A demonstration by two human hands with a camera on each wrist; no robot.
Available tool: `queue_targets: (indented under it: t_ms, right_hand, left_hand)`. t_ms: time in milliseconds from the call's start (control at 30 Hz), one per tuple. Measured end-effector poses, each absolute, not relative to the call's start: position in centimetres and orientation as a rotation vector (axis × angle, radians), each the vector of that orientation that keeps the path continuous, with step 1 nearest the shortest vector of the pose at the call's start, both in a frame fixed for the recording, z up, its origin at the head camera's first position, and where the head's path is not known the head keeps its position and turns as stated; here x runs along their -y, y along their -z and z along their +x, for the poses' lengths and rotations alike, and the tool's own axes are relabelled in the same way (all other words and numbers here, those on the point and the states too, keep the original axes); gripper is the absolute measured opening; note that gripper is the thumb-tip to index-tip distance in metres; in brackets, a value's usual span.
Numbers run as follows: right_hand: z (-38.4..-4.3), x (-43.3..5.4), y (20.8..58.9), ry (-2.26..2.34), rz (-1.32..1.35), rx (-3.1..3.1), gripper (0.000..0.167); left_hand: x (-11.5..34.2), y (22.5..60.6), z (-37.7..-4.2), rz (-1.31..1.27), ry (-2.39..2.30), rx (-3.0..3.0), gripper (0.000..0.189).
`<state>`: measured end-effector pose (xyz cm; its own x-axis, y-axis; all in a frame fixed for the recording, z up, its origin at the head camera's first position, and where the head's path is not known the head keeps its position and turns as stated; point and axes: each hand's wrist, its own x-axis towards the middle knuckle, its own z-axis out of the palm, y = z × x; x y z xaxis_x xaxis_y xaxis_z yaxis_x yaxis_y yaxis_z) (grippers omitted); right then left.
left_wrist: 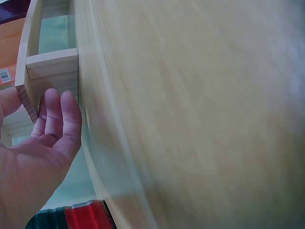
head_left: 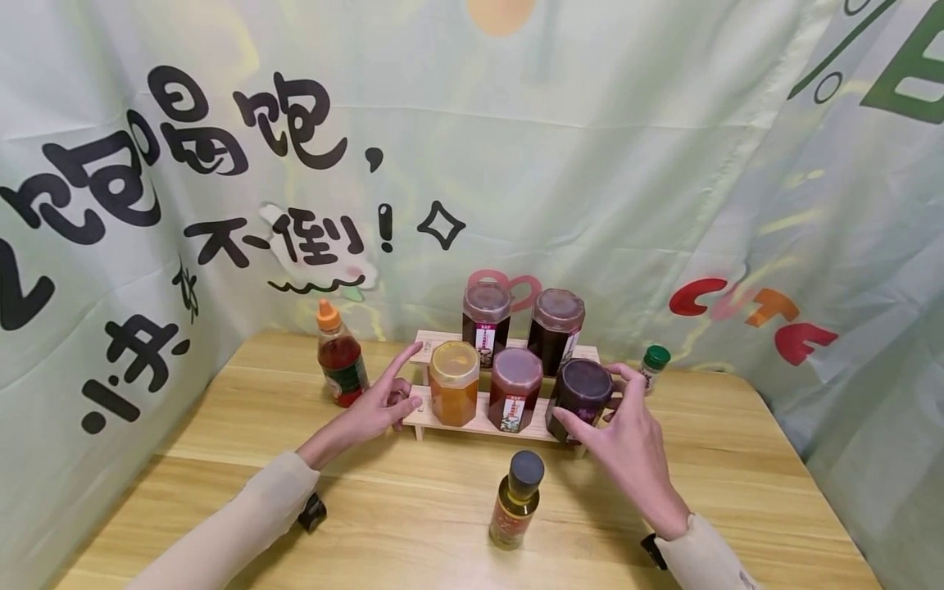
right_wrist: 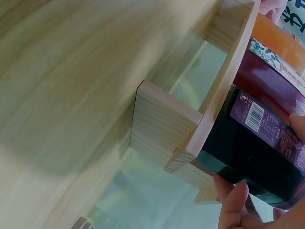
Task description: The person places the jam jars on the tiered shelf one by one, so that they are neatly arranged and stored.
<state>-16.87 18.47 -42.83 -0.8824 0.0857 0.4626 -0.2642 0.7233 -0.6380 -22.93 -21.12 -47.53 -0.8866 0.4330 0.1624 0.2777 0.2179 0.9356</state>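
Note:
A two-step wooden rack (head_left: pixel 483 424) stands on the table. My left hand (head_left: pixel 378 403) holds the left end of its lower step, thumb on the board and fingers under it in the left wrist view; the index finger points toward the upper step. At the lower step's right end, my right hand (head_left: pixel 630 430) grips a dark jar (head_left: pixel 583 393) with a purple label (right_wrist: pixel 267 125), thumb in front and fingers round the right side. Left of that jar stand a red-brown jar (head_left: pixel 515 389) and an amber jar (head_left: pixel 454 385).
Two dark jars (head_left: pixel 487 319) with pale lids occupy the upper step. A red sauce bottle (head_left: pixel 342 360) with an orange cap is left of the rack, a green-capped shaker (head_left: pixel 653 365) right of it. In front stands a black-capped bottle (head_left: pixel 514 504). Printed fabric (head_left: pixel 590 164) hangs behind.

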Motion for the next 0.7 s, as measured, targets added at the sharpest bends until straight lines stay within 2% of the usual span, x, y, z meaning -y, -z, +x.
queue_targets:
  t_ms: [400, 700]
  right_hand:
    - [-17.26, -18.69, 42.93, -1.03, 0.141, 2.459, 0.103]
    - [-17.12, -19.22, 42.91, -1.066, 0.192, 2.528, 0.111]
  left_hand:
    - [21.04, 47.58, -22.87, 0.687, -1.756, -2.322, 0.092]
    - [20.98, 47.41, -22.14, 0.622, -1.679, -2.451, 0.09]
